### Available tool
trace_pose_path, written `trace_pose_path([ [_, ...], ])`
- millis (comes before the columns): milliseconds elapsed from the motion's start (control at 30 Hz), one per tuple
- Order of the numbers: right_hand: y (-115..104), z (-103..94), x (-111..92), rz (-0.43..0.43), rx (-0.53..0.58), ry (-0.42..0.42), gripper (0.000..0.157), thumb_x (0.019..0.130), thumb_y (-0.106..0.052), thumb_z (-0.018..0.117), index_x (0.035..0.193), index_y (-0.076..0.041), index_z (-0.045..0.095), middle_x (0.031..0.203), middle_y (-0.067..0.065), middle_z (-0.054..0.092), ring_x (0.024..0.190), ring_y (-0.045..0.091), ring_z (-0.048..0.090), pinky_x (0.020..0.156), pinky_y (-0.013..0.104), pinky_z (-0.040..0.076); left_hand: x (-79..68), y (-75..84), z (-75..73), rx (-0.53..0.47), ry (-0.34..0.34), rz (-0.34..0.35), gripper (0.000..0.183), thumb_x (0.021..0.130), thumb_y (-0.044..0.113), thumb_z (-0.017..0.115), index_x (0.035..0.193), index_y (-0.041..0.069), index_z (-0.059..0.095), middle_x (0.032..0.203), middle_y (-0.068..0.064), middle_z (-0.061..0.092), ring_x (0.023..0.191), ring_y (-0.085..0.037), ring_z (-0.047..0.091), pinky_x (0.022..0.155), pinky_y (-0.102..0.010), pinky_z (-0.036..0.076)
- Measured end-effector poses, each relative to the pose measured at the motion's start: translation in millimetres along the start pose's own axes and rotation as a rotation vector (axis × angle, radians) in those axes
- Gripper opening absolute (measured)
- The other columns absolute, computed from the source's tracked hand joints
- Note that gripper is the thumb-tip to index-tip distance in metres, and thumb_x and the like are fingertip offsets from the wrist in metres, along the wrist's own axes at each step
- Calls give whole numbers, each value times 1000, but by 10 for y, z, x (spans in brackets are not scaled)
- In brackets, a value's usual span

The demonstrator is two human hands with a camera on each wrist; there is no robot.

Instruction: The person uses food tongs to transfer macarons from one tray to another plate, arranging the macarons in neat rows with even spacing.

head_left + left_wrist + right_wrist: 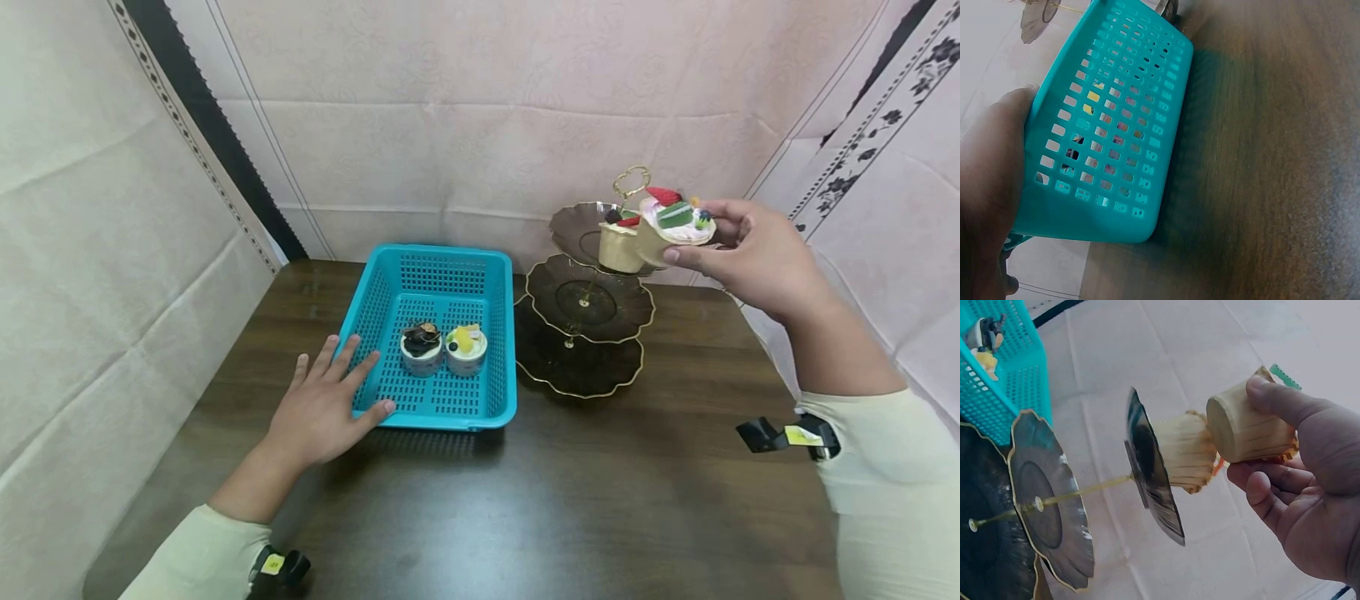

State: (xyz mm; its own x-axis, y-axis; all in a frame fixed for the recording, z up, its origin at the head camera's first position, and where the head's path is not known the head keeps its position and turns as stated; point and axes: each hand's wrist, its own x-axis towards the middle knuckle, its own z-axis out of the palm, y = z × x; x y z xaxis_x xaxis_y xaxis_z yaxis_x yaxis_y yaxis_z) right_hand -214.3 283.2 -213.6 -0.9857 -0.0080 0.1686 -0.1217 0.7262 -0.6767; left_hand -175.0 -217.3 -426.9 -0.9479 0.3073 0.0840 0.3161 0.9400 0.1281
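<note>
My right hand (772, 254) grips a cupcake (656, 242) in a pale yellow cup, topped with white cream, a strawberry piece and a green slice. It is held at the top tier of a dark three-tier cake stand (585, 367). Another pale-cupped cupcake (618, 247) stands on that top tier, and the held one overlaps it in the head view. In the right wrist view the held cupcake (1247, 422) is tilted between thumb and fingers. My left hand (322, 412) rests with spread fingers on the near left rim of a blue basket (498, 392).
Inside the basket sit two cupcakes in clear cups, one chocolate-topped (422, 348) and one yellow-topped (466, 348). The stand's gold handle (632, 179) rises behind the top-tier cupcake. Pale cloth (465, 150) hangs behind and beside the brown wooden table (540, 500).
</note>
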Motion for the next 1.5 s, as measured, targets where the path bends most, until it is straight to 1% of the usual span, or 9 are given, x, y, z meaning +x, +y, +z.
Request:
trace_pose_path([
  [100, 26, -39, 6, 2, 36, -12, 80, 83, -40, 87, 147, -6, 52, 110, -12, 73, 90, 0, 66, 71, 14, 51, -6, -1, -2, -3, 4, 0, 92, 95, 80, 33, 162, 16, 34, 170, -16, 12, 155, -40, -2, 117, -71, 3],
  [300, 45, -94, 4, -9, 91, 3, 75, 84, -32, 88, 145, -5, 52, 105, -17, 72, 89, -1, 67, 71, 14, 52, -10, -3, -3, -5, -3, -4, 92, 95, 80, 33, 162, 16, 33, 170, -16, 12, 155, -39, -4, 117, -71, 2],
  [633, 164, -250, 72, 59, 57, 66, 88, 84, -37, 87, 153, -4, 45, 104, -22, 69, 89, -4, 64, 69, 12, 50, 1, 9, -2, -6, -8, -3, 94, 94, 82, 29, 162, 16, 33, 170, -16, 11, 155, -39, -5, 117, -70, 2],
  [767, 277, -242, 131, 97, 12, 73, 91, 82, -45, 86, 152, -4, 45, 111, -14, 69, 84, -2, 64, 67, 15, 50, 4, 9, 0, -4, -8, -1, 94, 94, 82, 29, 162, 17, 33, 170, -16, 12, 155, -39, -4, 117, -71, 3],
  [833, 332, -217, 169, 110, -10, 73, 92, 82, -49, 85, 152, -4, 45, 121, -3, 69, 83, 0, 64, 67, 17, 50, 4, 9, -2, -4, -8, -1, 95, 94, 83, 28, 162, 17, 33, 170, -16, 12, 155, -39, -4, 117, -71, 3],
  [1000, 425, -124, 287, 140, -47, 65, 97, 83, -55, 81, 157, -7, 40, 141, 22, 59, 101, 11, 64, 73, 21, 49, -3, 1, -5, -7, -6, -2, 93, 95, 81, 31, 162, 16, 34, 170, -17, 12, 155, -40, -3, 117, -71, 3],
  [1167, 462, -18, 369, 147, -52, 68, 94, 84, -56, 80, 156, -8, 43, 142, 23, 58, 118, 27, 60, 78, 24, 48, -8, -3, 3, -7, -4, -2, 92, 95, 80, 33, 162, 16, 34, 169, -17, 13, 155, -40, -3, 117, -72, 4],
  [1333, 430, 44, 380, 126, -84, 49, 90, 82, -57, 82, 148, -4, 51, 139, 23, 60, 121, 34, 59, 89, 38, 50, -6, 2, 15, -5, 4, -1, 95, 94, 83, 29, 162, 17, 34, 169, -17, 13, 155, -40, -2, 116, -72, 5],
  [1500, 384, 46, 367, 128, -82, 31, 95, 82, -58, 81, 150, -2, 47, 142, 25, 57, 126, 39, 57, 95, 48, 49, -1, -1, 19, -7, 8, 2, 94, 94, 82, 30, 162, 17, 33, 170, -17, 13, 155, -40, -3, 117, -72, 4],
])
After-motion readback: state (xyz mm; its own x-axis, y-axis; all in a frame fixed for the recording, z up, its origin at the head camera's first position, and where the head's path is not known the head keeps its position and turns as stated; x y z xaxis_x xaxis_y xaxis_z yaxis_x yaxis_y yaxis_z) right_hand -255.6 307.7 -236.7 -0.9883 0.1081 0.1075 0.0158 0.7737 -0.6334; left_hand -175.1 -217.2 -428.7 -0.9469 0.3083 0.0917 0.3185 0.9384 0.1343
